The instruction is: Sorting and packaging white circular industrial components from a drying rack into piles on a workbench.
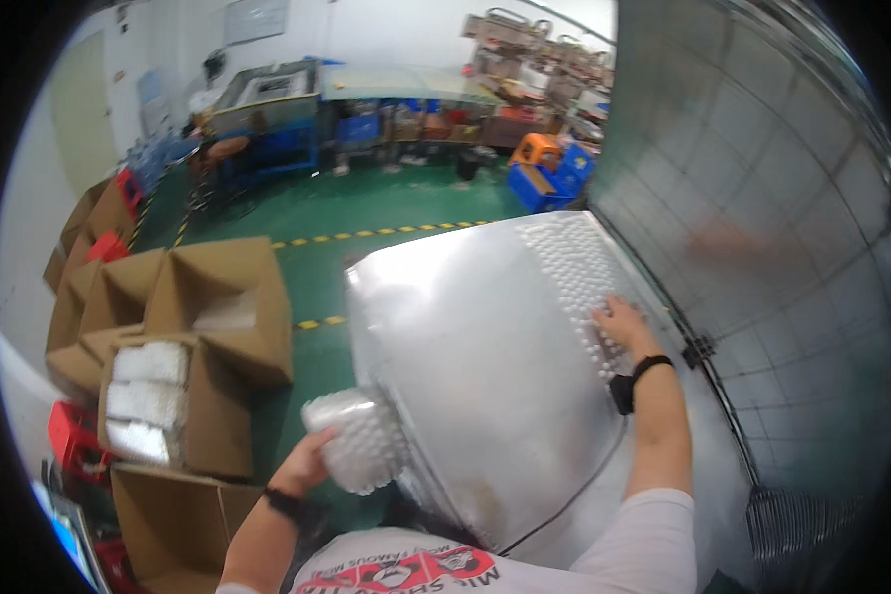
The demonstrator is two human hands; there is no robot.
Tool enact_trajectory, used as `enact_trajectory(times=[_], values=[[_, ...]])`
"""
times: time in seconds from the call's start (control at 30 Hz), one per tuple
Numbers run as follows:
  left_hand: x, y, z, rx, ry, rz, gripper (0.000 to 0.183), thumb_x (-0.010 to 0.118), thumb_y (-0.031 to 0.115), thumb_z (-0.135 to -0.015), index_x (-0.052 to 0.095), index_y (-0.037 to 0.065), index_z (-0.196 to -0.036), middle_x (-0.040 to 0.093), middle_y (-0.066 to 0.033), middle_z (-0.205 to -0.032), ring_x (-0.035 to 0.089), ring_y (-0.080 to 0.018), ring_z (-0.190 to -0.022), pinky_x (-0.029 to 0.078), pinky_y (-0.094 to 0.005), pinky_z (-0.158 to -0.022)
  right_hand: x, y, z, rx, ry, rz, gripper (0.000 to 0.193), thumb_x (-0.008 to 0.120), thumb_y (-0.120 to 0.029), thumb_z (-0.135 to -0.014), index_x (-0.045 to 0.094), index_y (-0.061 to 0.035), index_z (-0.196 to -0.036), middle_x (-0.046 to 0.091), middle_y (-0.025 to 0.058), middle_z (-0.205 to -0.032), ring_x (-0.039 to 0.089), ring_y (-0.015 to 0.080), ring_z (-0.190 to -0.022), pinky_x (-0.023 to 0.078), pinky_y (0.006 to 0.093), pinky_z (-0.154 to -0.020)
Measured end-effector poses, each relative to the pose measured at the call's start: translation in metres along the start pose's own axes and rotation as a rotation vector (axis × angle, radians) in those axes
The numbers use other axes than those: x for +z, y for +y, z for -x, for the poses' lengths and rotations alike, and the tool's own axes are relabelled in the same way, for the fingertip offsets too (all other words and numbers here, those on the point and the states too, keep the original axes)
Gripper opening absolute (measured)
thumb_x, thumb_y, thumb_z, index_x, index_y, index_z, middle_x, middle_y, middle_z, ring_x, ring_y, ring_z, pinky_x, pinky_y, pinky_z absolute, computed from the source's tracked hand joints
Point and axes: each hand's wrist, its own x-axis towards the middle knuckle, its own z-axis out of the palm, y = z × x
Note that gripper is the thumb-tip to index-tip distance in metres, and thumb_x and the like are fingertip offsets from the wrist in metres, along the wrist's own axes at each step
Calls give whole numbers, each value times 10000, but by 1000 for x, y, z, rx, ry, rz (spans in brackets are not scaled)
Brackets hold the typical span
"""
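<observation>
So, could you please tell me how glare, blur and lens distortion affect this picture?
In the head view, glare whitens the far left part of the silvery tabletop; in the head view, the grid-lined sheet on the right bows near the dark rim; also in the head view, the left hand and bubble-wrap roll are slightly soft but readable.

On the shiny metal table (465, 327) lie a thin dark cable (564, 510) and, apparently, a bubble-wrap strip (569, 267).

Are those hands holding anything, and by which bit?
The left hand holds a clear, bumpy bundle by its left side. The right hand touches a bumpy strip; I can't tell if it's gripping.
</observation>
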Motion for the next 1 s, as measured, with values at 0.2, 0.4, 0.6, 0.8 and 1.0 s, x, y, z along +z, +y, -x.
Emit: enact_trajectory(times=[0.2,0.4,0.6,0.8,1.0], values=[[18,2,-20,14,-18,-24,518,567,197,-854,402,-2,-1303,525,-120,-1247,520,-249,-1130,381,-403,-992,6,-11,51,-143,-34,10,802,525,-563,-799,308,-71,-1394,252,154,-1463,228,442,-1314,200,559,-1054],[12,4,-35,94,-115,-130,570,635,292,-838,414,26,-1291,539,-94,-1205,520,-236,-1106,383,-379,-986,16,-107,132,-240,-68,85,860,533,-589,-787,290,-30,-1394,217,235,-1452,247,464,-1298,238,504,-1061],[1,-8,-48,72,-101,21,540,634,309,-840,444,40,-1268,540,-83,-1205,501,-219,-1129,386,-374,-979,23,-233,233,-413,-138,140,867,538,-600,-782,311,-5,-1370,267,258,-1416,290,490,-1260,277,517,-1035],[0,9,-37,-113,-205,84,526,548,373,-882,435,62,-1291,525,-79,-1249,492,-227,-1151,358,-381,-1003,16,-257,266,-373,-63,304,775,580,-483,-793,317,-39,-1372,283,275,-1396,305,507,-1238,338,562,-969],[-8,2,-48,-100,-246,11,702,369,619,-877,381,99,-1348,459,-85,-1333,434,-240,-1222,300,-396,-1048,36,-291,297,-477,-71,283,592,566,-187,-792,367,-12,-1321,372,311,-1317,446,504,-1105,411,463,-939]])
